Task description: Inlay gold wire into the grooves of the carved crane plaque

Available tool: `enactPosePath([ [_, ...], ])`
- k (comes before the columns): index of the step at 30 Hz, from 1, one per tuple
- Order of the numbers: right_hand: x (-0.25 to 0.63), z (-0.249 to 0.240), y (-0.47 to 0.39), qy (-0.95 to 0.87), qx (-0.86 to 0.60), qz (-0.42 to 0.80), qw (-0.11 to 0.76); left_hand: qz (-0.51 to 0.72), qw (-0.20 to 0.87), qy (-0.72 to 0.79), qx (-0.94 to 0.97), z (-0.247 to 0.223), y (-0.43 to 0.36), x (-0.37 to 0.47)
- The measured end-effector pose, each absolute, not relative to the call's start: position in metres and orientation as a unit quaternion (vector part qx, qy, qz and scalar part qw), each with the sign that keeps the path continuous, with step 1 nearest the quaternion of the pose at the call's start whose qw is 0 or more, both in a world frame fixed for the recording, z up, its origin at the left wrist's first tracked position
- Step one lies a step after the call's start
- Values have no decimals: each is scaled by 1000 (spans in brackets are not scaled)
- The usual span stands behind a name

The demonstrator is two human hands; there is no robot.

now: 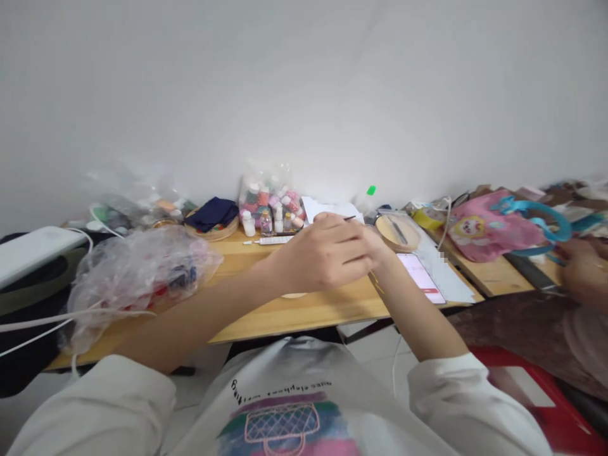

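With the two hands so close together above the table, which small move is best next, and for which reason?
Perhaps ease the left hand slightly away from the right hand. The left covers much of the right in this view, and only the thin dark tip of something shows above them, so how it is held is hidden. Parting them would probably reveal it.

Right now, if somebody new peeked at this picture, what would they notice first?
Probably the person's left hand and right hand, close together in the middle over the wooden table, the left one partly hiding the right. Next might come the bright pink bag with blue handles over on the right side. Then perhaps the clear bag of colourful containers, standing behind the hands near the wall.
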State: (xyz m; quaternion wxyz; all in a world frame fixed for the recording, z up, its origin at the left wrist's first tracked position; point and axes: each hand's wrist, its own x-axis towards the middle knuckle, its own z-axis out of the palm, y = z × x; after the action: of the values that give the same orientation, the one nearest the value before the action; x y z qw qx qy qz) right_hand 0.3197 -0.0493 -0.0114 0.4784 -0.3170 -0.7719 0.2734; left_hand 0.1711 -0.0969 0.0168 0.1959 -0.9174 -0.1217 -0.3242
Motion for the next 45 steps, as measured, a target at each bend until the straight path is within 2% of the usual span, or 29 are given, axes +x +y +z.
enactPosePath([
  [3,321,-8,-50,-731,-317,432,421,-344,146,-152,-915,0,-95,164],
  [9,324,-29,-49,-611,-325,589,418,-373,95,-215,-898,-33,-99,152],
  [16,321,-62,-41,-591,-377,568,432,-304,40,-320,-896,-68,-99,139],
  [22,328,-79,-30,-566,-404,542,473,-301,47,-555,-774,-127,-117,116],
  [27,322,-95,-16,-558,-384,551,487,-255,-13,-678,-689,-165,-127,127],
  [33,317,-121,-5,-520,-391,602,464,-224,-99,-666,-705,-167,-123,115],
  [41,319,-127,-9,-449,-394,654,465,-139,-265,-541,-786,-149,-88,74],
  [45,319,-127,-9,-407,-388,673,481,-178,-265,-542,-778,-139,-78,77],
])
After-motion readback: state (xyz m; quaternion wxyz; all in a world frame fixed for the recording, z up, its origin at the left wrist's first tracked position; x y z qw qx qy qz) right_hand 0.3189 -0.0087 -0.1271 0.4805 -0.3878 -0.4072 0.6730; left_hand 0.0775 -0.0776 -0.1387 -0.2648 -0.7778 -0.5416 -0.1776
